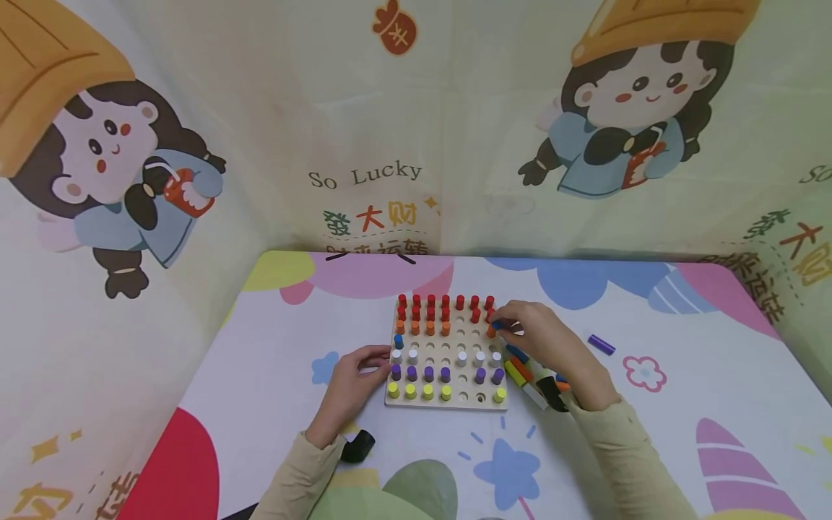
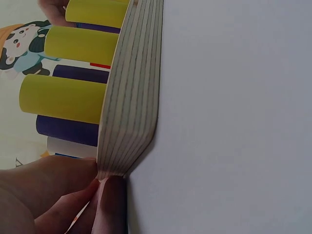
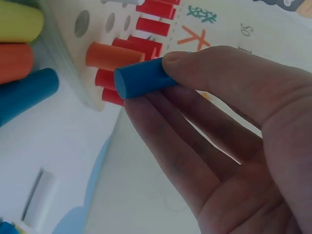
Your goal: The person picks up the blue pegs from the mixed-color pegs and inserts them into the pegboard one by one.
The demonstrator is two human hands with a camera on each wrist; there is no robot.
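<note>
A wooden pegboard (image 1: 453,406) stands on the patterned table with rows of red, orange, white, purple and yellow pegs. One blue peg (image 1: 399,341) sits in a hole at its left side. My left hand (image 1: 354,383) grips the board's left edge, thumb and fingertips at its corner in the left wrist view. My right hand (image 1: 542,334) holds another blue peg (image 3: 144,78) between thumb and fingers, above the board's right side near an orange peg (image 3: 114,56). That held peg lies nearly level in the right wrist view, with one round end showing.
Loose pegs lie right of the board, among them a yellow peg (image 1: 515,373) and a white peg (image 1: 535,395), partly under my right wrist. Farther right lies a purple peg (image 1: 601,344). A printed cloth wall (image 1: 481,195) rises behind the table.
</note>
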